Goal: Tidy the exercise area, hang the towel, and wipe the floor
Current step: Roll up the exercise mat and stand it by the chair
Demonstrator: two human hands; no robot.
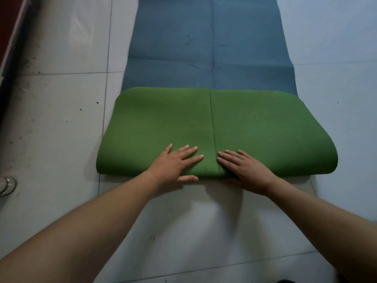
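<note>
On pale tiles (61, 139), part-rolled mat (163, 119): green underside, blue top.

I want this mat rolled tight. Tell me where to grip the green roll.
Likely its near edge, from the person's side, a grip toward each end: the green roll is wide, and the left hand and right hand lie flat close together at the middle crease.

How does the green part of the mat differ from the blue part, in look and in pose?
The green part is rolled over and bulges; the blue part lies flat on the floor. The green part is nearer the person, the blue part beyond it. The left hand and the right hand press flat on the green part; neither touches the blue part. Both show a crease down the middle.
</note>
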